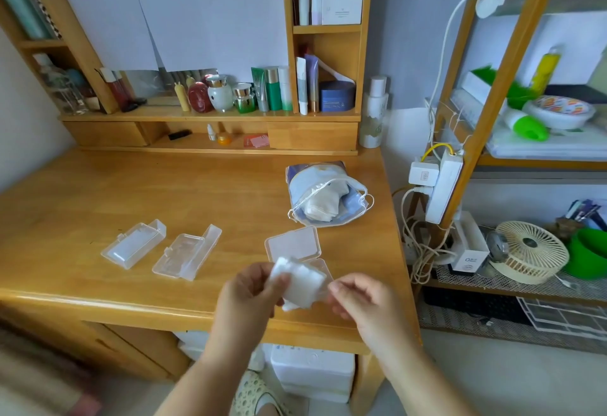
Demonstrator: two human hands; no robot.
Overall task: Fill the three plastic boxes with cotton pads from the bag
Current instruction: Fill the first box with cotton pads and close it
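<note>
Wooden desk (98, 192): cotton pads (300, 279) stack between hands, long axis left-right.

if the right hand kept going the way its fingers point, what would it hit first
Probably the stack of cotton pads that the left hand holds; the right hand points left at it, already almost touching. Depth is unclear.

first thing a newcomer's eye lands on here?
Both hands low in the middle: the left hand grips a white stack of cotton pads over the open square box. Behind it lies the open bag; two open clear boxes sit to the left.
</note>
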